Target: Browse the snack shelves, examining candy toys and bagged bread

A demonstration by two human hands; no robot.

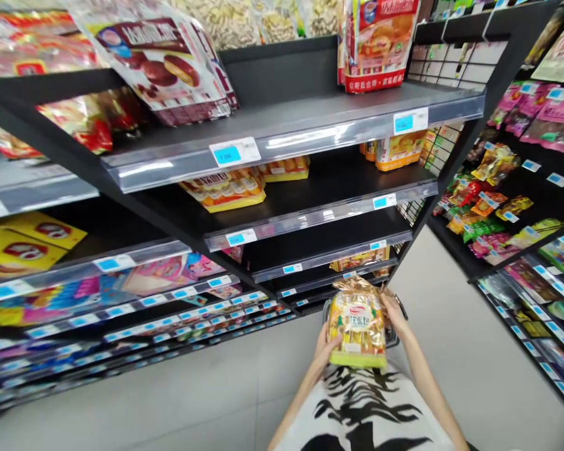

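A gold and yellow bread package (358, 322) with a gathered, crinkled top is held upright in front of the body. My left hand (325, 344) grips its left side, the thumb lying on the front. On the upper right side, my right hand (393, 310) holds the package near its crinkled top. A dark-rimmed object, perhaps a basket (391, 337), shows partly behind the package; most of it is hidden.
Black shelves (310, 113) with price tags stand ahead and left. They bear a brown-and-white pack (169, 69), a red pack (378, 44) and yellow bread packs (230, 191). Hanging snack bags (493, 166) line the right. Grey floor (207, 388) lies below.
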